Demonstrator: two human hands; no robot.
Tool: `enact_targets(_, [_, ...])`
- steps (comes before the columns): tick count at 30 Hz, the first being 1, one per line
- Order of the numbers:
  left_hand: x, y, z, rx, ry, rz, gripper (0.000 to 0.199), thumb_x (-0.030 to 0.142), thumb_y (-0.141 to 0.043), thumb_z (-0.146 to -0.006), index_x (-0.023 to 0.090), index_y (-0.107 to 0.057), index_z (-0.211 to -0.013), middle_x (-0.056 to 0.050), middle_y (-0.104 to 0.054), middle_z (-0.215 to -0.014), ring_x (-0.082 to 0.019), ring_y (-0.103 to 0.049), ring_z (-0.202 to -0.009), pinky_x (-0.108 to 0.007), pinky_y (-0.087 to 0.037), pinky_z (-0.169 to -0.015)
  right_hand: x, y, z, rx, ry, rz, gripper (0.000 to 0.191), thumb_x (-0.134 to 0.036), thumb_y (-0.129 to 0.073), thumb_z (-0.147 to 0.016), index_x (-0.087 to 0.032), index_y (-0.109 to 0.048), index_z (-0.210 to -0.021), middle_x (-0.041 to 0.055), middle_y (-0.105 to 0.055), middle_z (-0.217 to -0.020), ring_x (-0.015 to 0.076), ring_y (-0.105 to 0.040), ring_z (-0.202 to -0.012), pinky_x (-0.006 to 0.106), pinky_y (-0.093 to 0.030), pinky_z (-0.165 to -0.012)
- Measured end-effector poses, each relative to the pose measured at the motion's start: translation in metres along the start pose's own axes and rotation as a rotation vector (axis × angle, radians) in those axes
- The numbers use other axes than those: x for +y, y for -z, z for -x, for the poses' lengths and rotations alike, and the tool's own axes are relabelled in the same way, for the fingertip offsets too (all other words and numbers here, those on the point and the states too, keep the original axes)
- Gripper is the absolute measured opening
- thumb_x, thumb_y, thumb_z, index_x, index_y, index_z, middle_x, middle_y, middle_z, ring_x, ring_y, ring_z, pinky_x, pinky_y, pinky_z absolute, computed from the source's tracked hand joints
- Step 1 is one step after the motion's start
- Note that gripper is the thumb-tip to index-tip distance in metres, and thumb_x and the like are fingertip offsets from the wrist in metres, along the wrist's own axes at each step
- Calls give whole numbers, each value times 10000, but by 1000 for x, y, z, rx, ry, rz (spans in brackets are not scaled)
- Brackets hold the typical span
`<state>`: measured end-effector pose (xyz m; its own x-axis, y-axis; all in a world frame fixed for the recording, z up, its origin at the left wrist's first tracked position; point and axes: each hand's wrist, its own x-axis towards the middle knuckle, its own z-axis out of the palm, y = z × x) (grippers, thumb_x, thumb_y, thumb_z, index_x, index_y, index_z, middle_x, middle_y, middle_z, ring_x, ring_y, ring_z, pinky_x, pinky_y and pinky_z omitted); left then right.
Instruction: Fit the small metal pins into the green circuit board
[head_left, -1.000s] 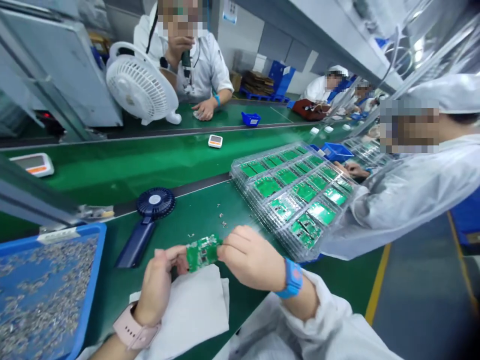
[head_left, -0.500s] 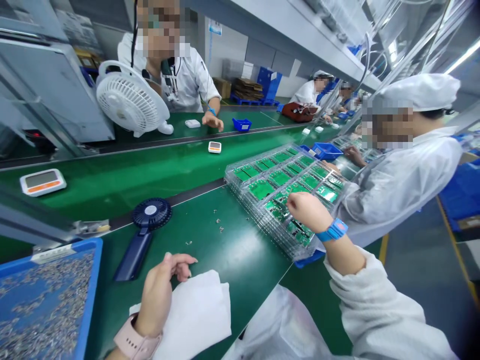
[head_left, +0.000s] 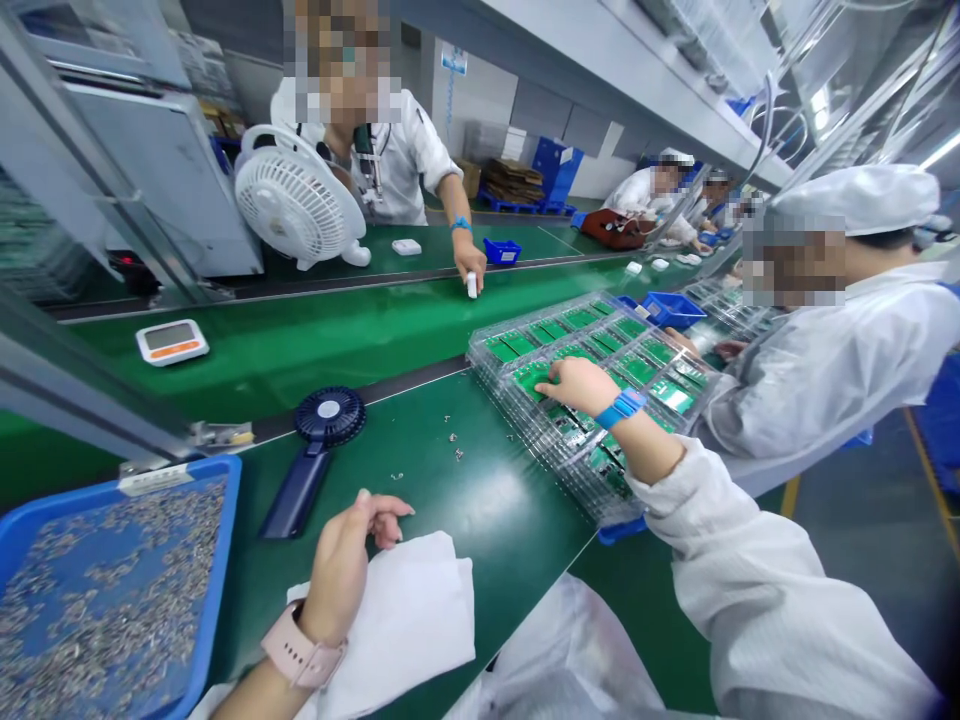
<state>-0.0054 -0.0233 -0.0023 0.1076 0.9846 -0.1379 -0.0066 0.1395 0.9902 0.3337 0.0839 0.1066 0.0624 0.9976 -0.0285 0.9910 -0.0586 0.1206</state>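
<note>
Nothing legible: white label [head_left: 154,479] on blue tray [head_left: 217,560], wall sign [head_left: 454,58] too small, blurred.

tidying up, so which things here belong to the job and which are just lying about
Likely job:
green circuit boards at right hand
small metal parts in blue tray
white cloth by left hand

Seemingly lying about:
navy handheld fan
white display unit
</note>
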Motion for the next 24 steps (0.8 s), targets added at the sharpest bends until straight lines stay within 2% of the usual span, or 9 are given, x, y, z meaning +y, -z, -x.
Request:
enact_targets(3, [2, -1, 1, 8, 3, 25, 592, 596, -395, -898, 133, -727, -735, -52, -608, -571, -164, -532, -559, -288, -426, -562, -3, 3, 7, 3, -22, -24, 245, -419, -606, -831, -181, -659, -860, 63, -704, -834, 180, -622, -745, 270, -372, -611])
enact_targets(5, [2, -2, 2, 11, 5, 39, 565, 585, -424, -892, 135, -724, -730, -49, -605, -573, -161, -531, -557, -283, -424, -556, -7, 14, 26, 82, -37, -37, 197, -374, -559, -869, -192, -636, -876, 49, -688, -827, 177, -607, -724, 279, -366, -604])
enact_targets(8, [2, -3, 2, 7, 8, 55, 520, 563, -465, -886, 139, -719, -725, -39, -595, -573, -152, -525, -558, -273, -418, -551, -27, 35, 74, 435, -8, -18, 152, -323, -537, -895, -199, -602, -837, 76, -653, -835, 227, -579, -786, 332, -376, -656])
enact_targets(10, [1, -3, 2, 3, 16, 72, 507, 551, -469, -892, 141, -715, -724, -32, -586, -573, -145, -520, -559, -266, -414, -551, -51, 41, 107, 577, 108, -26, 136, -304, -516, -916, -210, -589, -849, 95, -633, -840, 259, -559, -834, 374, -384, -709])
enact_targets(13, [-2, -3, 2, 7, 22, 110, 516, 540, -444, -912, 138, -711, -728, -29, -583, -575, -138, -519, -558, -260, -408, -547, -94, 29, 133, 599, 338, -132, 69, -234, -546, -899, -230, -576, -837, 90, -632, -848, 251, -530, -806, 399, -384, -720])
enact_targets(15, [-3, -3, 2, 18, 13, 129, 527, 535, -427, -922, 135, -706, -723, -29, -584, -570, -136, -522, -555, -259, -407, -546, -122, 9, 129, 590, 553, -141, 81, -191, -548, -895, -226, -580, -830, 71, -639, -840, 229, -517, -782, 395, -378, -707])
enact_targets(18, [-5, -2, 1, 46, -9, 150, 531, 548, -434, -917, 131, -689, -709, -26, -581, -553, -138, -522, -538, -264, -408, -540, -152, -24, 105, 678, 869, -117, 122, -155, -541, -901, -212, -592, -806, 45, -662, -849, 208, -530, -816, 390, -379, -736])
enact_targets(21, [-6, -2, 0, 107, 0, 169, 484, 550, -512, -879, 139, -653, -667, -10, -560, -522, -132, -500, -500, -264, -399, -513, -164, -47, 82, 751, 1159, -151, 157, -139, -520, -915, -219, -608, -814, 18, -683, -877, 176, -547, -846, 366, -379, -749])
enact_targets(24, [-8, -1, -1, 153, 32, 171, 448, 517, -569, -858, 153, -608, -599, 7, -539, -492, -116, -482, -472, -251, -383, -497, -162, -57, 68, 725, 1274, -275, 86, -196, -553, -913, -235, -629, -901, 10, -696, -909, 161, -569, -859, 350, -388, -753])
